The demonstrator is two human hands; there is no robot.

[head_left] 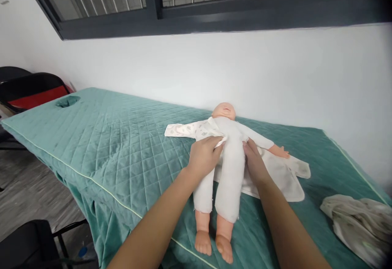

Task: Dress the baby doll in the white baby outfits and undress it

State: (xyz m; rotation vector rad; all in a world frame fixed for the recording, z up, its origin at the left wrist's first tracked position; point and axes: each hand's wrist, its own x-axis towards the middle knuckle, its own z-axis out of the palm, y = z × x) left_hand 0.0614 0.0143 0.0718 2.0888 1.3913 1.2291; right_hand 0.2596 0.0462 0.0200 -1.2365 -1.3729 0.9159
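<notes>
A baby doll (230, 167) lies on its back on a teal quilted bed (116, 142), head toward the wall, bare feet toward me. It wears a white bodysuit. A white printed garment (275, 175) is spread open beneath it, one sleeve stretched out to the left. My left hand (203, 154) is closed, pinching the garment's front edge at the doll's left side. My right hand (254, 160) rests with fingers together against the doll's other side, on the garment.
A crumpled pale cloth (358, 220) lies at the bed's right end. The white wall runs close behind the bed. Black chairs (30, 89) stand at the far left, another dark chair (27, 244) at bottom left.
</notes>
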